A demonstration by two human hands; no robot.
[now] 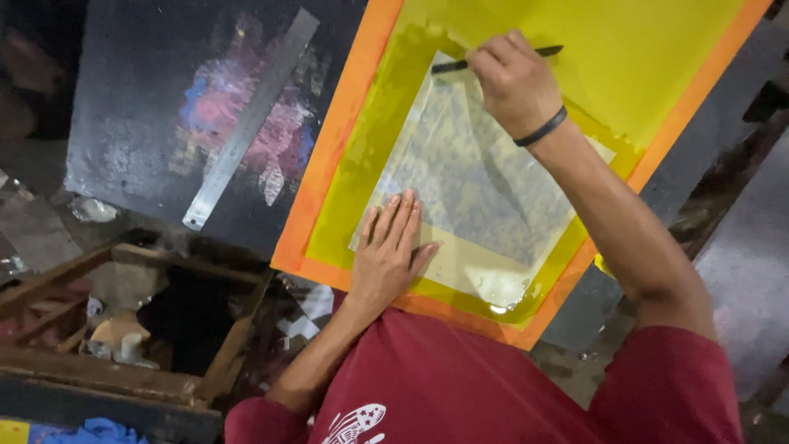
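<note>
A yellow mesh screen in an orange frame [329,164] lies tilted on a dark table. On its mesh rests a clear printed film sheet [472,177]. My left hand [390,247] lies flat, fingers spread, on the sheet's lower left corner. My right hand [514,82], with a black band at the wrist, is closed on a thin black stick [493,59] and holds it at the sheet's upper edge. A wet shine shows near the frame's lower corner [497,308].
A long metal ruler [246,123] lies diagonally on the paint-stained dark board [131,123] to the left. Below it stands an open wooden crate [123,329] with odds and ends. Grey slabs [744,271] sit at the right. Blue cloth [99,432] shows at bottom left.
</note>
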